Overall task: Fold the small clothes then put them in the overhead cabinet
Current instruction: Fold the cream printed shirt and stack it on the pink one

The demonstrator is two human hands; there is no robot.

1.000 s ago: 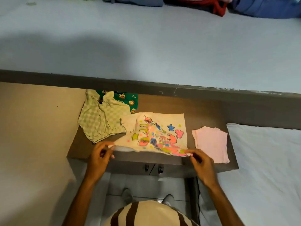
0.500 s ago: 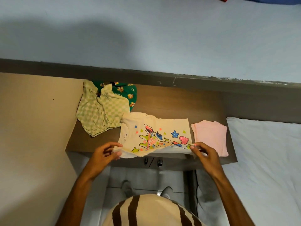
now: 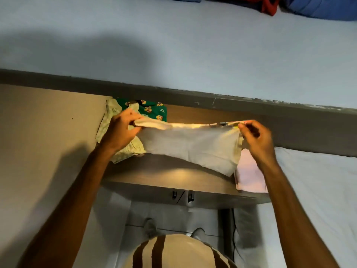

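Head view: left hand [image 3: 121,130] and right hand [image 3: 257,140] pinching raised shirt [image 3: 190,146].

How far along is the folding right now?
Done: one pink garment lies folded flat at the right end of the wooden surface. In hand: both the left hand and right hand hold the cream shirt lifted by its top edge, mid-fold. Left: the checked green garment and the green printed one sit crumpled, and nothing is stored overhead yet.

Dim warm light; glare on the countertop [image 3: 179,174]; motion-blurred hands; wide-angle bowing.
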